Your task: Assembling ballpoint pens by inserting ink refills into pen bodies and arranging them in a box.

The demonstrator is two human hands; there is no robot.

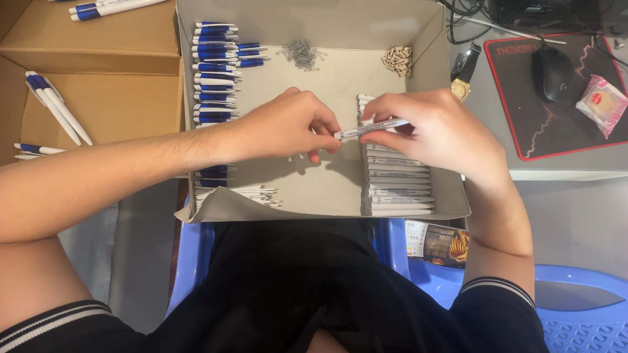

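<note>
White pen barrel [370, 128] sits pinched between both hands above the cardboard box [327, 189]: left hand [288, 127] closes on its tip, right hand [438, 127] grips its other end, over stacked barrels [399, 186].

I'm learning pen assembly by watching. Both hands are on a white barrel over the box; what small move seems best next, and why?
Probably press the part pinched in the left hand into the open end of the white barrel held by the right hand. The left fingertips meet that end, and springs and finished pens lie in the box.
</note>
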